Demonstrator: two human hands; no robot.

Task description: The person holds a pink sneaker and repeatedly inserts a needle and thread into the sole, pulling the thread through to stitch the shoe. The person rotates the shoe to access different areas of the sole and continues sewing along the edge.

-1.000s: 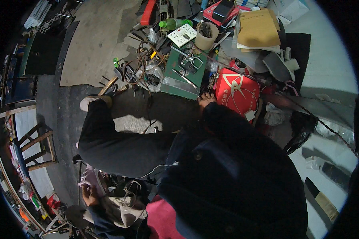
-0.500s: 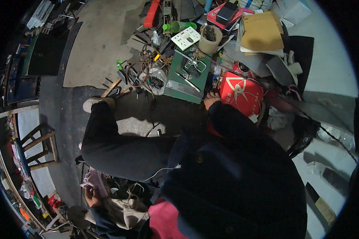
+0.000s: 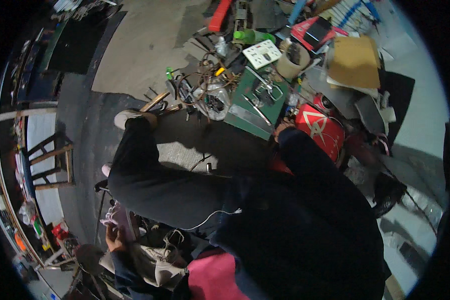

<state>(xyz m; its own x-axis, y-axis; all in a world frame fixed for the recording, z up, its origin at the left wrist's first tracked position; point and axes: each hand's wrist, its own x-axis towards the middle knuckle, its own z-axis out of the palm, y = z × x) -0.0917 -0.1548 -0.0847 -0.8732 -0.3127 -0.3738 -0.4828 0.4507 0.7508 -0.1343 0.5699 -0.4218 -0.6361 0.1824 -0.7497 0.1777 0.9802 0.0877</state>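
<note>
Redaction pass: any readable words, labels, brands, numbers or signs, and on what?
Red box beside the right hand: white line emblem and small pale marks, too blurred to quote.
White socket panel: any lettering is too small to read.
Tan folder: no legible text.
Elsewhere: nothing I can read.

A rod point(image 3: 258, 111) is laid on the case point(image 3: 244, 89), which is flanked by cables point(image 3: 186, 76) at left, a box point(image 3: 319, 127) at right.
</note>
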